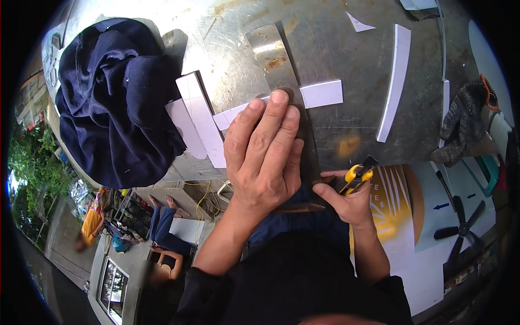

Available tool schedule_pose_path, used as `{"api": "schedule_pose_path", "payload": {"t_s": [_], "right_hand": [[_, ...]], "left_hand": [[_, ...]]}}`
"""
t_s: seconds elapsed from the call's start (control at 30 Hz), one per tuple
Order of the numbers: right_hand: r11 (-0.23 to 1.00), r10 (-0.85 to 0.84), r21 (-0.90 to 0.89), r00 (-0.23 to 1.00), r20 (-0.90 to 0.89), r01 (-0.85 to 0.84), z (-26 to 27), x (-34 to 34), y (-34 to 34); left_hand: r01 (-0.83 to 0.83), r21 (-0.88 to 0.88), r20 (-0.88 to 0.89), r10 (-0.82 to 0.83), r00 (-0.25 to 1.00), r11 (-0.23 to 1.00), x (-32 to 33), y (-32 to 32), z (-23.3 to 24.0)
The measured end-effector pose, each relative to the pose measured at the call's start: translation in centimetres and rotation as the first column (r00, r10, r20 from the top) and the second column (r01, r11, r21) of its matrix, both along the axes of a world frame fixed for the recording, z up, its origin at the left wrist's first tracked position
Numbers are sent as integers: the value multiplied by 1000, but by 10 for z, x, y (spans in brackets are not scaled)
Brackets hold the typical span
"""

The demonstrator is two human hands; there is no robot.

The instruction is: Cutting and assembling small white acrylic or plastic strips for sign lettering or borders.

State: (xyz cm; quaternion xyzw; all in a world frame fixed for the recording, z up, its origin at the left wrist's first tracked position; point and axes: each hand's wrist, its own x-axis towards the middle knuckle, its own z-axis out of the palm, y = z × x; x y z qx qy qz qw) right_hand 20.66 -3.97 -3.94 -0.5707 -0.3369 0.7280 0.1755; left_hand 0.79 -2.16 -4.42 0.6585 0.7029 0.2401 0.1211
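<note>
A flat metal strip [273,50] lies lengthwise on the worn metal tabletop [219,48], crossing a white board strip [323,94]. My left hand [262,150] is palm down, its fingertips pressing the metal strip at the crossing. The white strip shows on both sides of it; the middle is hidden. In my right hand [345,201] is a yellow and black utility knife [357,176], with its dark end pointing up and away. My right thumb and a finger are at the metal strip's near end; whether they grip it I cannot tell.
Dark blue cloth [118,101] lies at left, beside white pieces [201,118]. A long white strip [395,83], a small offcut [359,22] and a grey knit glove [463,115] are at right. Below are printed panels [386,215] and a black fan [463,229]. Two people are beyond, at lower left.
</note>
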Motion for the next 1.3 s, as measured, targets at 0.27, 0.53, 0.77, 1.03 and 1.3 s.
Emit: {"api": "schedule_pose_path", "payload": {"t_s": [0.27,0.53,0.77,1.03,1.3], "right_hand": [[999,-32,-18,999,-12,32,1,-4,0],[999,-27,-24,1000,-17,26,0,-1,-3],[999,-41,-34,999,-21,40,1,-2,-3],[999,-20,29,999,-38,21,1,-3,1],[980,-194,69,977,88,188,12,3,-3]], "left_hand": [[-12,50,12,11,1000,999,-1,0,-4],[1,6,44,-1,999,1000,1,-1,0],[-4,56,-50,7,999,998,1,0,-5],[29,11,-147,-27,989,1000,-1,5,8],[190,-268,-299,-269,915,945,-12,18,45]]}}
